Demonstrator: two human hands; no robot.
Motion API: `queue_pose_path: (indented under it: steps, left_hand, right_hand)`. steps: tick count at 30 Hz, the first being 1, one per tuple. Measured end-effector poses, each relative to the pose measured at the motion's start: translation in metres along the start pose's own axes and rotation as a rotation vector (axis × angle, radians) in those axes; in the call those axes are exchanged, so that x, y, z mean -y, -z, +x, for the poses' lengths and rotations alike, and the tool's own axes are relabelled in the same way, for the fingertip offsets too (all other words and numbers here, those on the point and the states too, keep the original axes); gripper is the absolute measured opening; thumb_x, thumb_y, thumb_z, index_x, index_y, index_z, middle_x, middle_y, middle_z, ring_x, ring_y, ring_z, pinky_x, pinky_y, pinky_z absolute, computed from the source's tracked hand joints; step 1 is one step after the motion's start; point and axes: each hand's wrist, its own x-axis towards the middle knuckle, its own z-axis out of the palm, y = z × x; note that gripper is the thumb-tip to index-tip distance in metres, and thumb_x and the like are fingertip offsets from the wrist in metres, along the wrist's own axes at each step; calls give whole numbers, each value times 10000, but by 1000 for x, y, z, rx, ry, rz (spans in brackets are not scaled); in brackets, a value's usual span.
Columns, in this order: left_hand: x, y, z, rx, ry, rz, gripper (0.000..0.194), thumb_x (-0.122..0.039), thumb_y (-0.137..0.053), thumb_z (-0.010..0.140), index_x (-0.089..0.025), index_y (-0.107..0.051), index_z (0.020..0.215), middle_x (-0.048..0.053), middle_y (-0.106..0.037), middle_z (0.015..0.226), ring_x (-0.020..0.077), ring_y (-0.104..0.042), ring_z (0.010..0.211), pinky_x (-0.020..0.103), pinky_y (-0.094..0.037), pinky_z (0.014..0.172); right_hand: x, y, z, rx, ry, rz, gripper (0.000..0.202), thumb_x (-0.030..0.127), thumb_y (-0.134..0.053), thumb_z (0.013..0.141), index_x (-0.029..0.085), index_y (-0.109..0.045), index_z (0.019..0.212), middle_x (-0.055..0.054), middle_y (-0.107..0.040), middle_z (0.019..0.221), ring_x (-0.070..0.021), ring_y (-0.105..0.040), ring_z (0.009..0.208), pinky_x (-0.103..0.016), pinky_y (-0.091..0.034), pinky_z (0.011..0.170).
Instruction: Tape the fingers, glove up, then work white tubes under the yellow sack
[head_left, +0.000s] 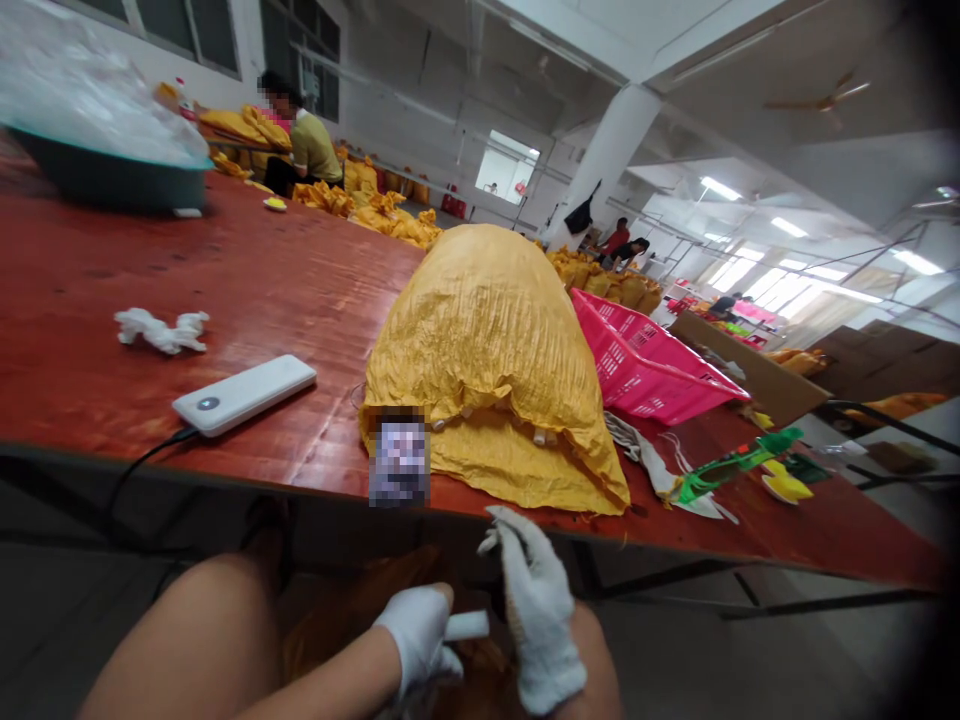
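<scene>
My left hand [421,635], in a white glove, is closed round a short white cylinder [466,626] that sticks out to the right, below the table edge. My right hand [536,605], in a thicker whitish knit glove, is raised beside it near the edge. Its fingers bend together toward the thumb, and whatever may be between them is hidden. In front of both hands a large, full yellow woven sack [484,320] lies on the table with its mouth toward me. Small white cylindrical pieces [546,437] show at the sack's opening.
The red-brown table [300,265] bears a white power bank [246,394] with a cable, crumpled tissue [161,330], a teal basin [112,175] of clear plastic, a pink basket [652,360] and a green strip [739,465]. A pixelated item [400,460] lies by the sack. People sit farther back.
</scene>
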Motion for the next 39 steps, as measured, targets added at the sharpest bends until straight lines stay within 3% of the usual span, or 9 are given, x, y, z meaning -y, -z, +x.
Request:
queue_pose_path:
  steps: [2,4,6,10,16,21,25,31,39]
  left_hand:
    - [8,7,-1,-24,39,126,289,-321,-649,694,-83,-634,858,74,-667,750,210,-633,705,327,-515,685]
    - [18,13,-2,-33,28,256,460,-317,-716,566,-60,-643,941,160,-673,906,308,-636,855,390,-487,800]
    - [26,15,-2,-17,1,353,490,-332,-691,601,-85,-628,1019,200,-651,1015,359,-622,933,431,-463,843]
    - [30,13,1,21,-31,377,441,-378,-589,682,-128,-619,1044,177,-661,1007,348,-633,916,409,-488,798]
    - [13,21,-4,-36,-154,253,432,-424,-505,724,-187,-600,1072,101,-677,895,285,-638,807,353,-486,711]
    - [1,27,-10,-54,-198,237,390,-395,-499,726,-181,-607,1033,89,-669,871,264,-628,787,330,-468,689]
    - [-1,19,-10,5,-211,273,411,-406,-526,718,-193,-600,1062,95,-671,913,265,-627,824,333,-468,719]
    - [-2,21,-7,41,-186,309,416,-400,-532,699,-180,-623,1039,126,-682,923,310,-638,840,359,-482,698]
    - [-2,28,-9,14,-241,290,361,-403,-519,703,-188,-627,972,116,-681,890,308,-644,803,357,-483,665]
  right_hand:
    - [17,25,33,-22,130,-187,324,422,-495,857,211,-663,1036,-52,-681,996,-187,-617,945,-320,-461,915]
    - [29,42,73,52,200,-607,339,384,-414,895,221,-639,1089,-57,-653,1069,-177,-585,1012,-294,-423,936]
    - [32,49,114,112,158,-965,339,385,-416,883,244,-637,1096,-70,-660,1009,-212,-596,972,-332,-425,885]
    - [17,39,165,129,97,-1121,344,461,-437,849,229,-666,958,-98,-664,939,-252,-612,882,-351,-426,766]
    - [-5,40,154,58,67,-1196,418,447,-313,903,172,-625,941,-112,-646,921,-232,-606,854,-320,-409,715]
    - [2,47,142,71,185,-1180,369,381,-295,931,254,-541,1174,-42,-588,1122,-148,-549,1024,-233,-375,866]
    - [7,40,167,66,191,-1228,384,454,-369,894,235,-593,1115,-93,-522,1209,-219,-527,1048,-303,-370,879]
    - [1,29,200,48,71,-1241,407,379,-334,895,152,-591,1115,-169,-593,1006,-258,-592,883,-347,-409,729]
    - [-7,57,168,151,128,-1128,530,417,-359,893,266,-313,1400,-91,-582,1113,-224,-559,1035,-312,-403,869]
